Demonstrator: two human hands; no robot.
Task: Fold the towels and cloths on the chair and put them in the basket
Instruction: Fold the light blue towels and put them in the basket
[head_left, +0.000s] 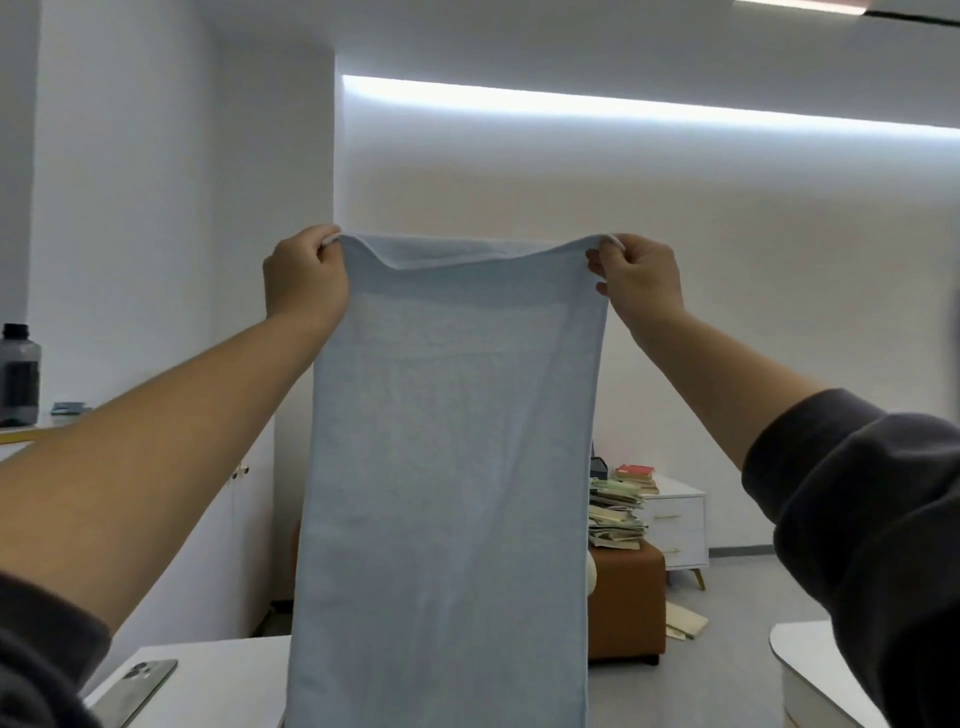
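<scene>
A long light-blue towel (447, 467) hangs full length in front of me, held up at chest height. My left hand (304, 278) pinches its top left corner and my right hand (639, 278) pinches its top right corner, so the top edge sags slightly between them. The towel's lower end runs out of the bottom of the frame. Neither the chair nor the basket is in sight; the towel hides much of what lies behind it.
A white table (218, 680) with a phone (135, 688) lies at lower left. A rounded white surface (810, 670) is at lower right. Behind the towel stand an orange stool (628, 603) stacked with books (615, 514), a white cabinet (680, 525), and a dark bottle (18, 374).
</scene>
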